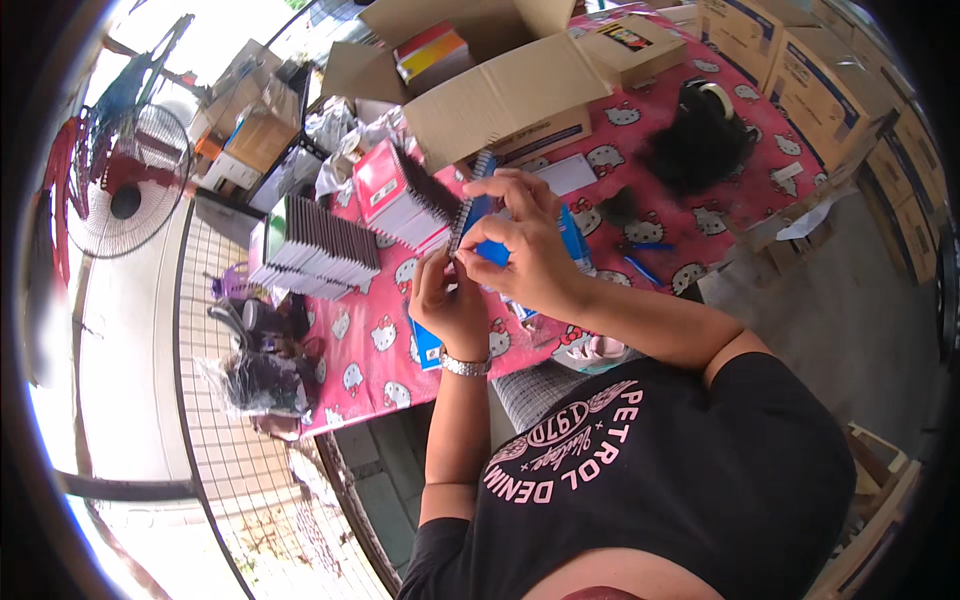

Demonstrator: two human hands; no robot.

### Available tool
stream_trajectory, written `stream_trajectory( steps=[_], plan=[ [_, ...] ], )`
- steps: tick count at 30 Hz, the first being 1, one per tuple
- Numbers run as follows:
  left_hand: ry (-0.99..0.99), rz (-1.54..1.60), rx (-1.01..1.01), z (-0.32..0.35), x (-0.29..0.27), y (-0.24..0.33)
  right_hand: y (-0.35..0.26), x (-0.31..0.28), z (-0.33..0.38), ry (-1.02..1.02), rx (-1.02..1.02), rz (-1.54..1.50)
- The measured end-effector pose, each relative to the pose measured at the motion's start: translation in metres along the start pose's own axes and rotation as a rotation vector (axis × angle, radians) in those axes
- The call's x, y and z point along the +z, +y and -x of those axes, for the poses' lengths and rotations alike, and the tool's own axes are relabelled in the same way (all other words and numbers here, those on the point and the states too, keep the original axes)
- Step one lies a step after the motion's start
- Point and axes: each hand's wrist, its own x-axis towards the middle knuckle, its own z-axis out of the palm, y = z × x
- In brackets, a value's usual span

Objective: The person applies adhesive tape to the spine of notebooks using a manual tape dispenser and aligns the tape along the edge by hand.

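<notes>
A blue spiral-bound notebook (483, 208) is held up over the table, its dark wire coil (461, 222) running along its near-left edge. My left hand (447, 308), with a metal watch on the wrist, pinches the lower end of the coil. Thumb and fingers of my right hand (525, 245) close on the coil edge just to the right of it. My fingers hide much of the cover. Below my hands, more blue covers (425, 345) lie on the table. Left of them stand a stack of pink spiral notebooks (385, 190) and a green-topped stack (310, 230).
An open cardboard box (510, 100) stands at the back of the pink patterned table (375, 375). To the right lie a black tangled heap (695, 145) and blue pens (642, 270). A fan (125, 200) is at far left; cartons (815, 95) are stacked at far right.
</notes>
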Motion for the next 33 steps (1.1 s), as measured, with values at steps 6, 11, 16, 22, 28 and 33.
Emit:
stream_trajectory(
  steps=[6, 11, 16, 22, 28, 33],
  plan=[
    [0.135, -0.424, 0.507, -0.004, -0.029, 0.001, -0.014, 0.027, 0.012, -0.263, 0.624, -0.766],
    [0.267, 0.001, -0.072, 0.026, -0.062, -0.029, 0.006, 0.022, 0.010, -0.181, 0.157, -0.412],
    [0.317, -0.080, -0.681, 0.111, -0.119, -0.142, 0.166, -0.074, 0.012, 0.030, 0.325, 0.247],
    [-0.057, -0.812, -0.540, 0.116, -0.107, -0.158, 0.303, -0.145, 0.112, -0.341, 0.495, 1.025],
    [-0.157, -0.509, 0.213, 0.040, -0.044, -0.055, 0.323, -0.134, 0.110, -0.490, 0.299, 1.165],
    [-0.639, -0.363, 0.586, -0.001, 0.020, 0.038, 0.323, -0.131, 0.101, -0.453, 0.250, 1.043]
  ],
)
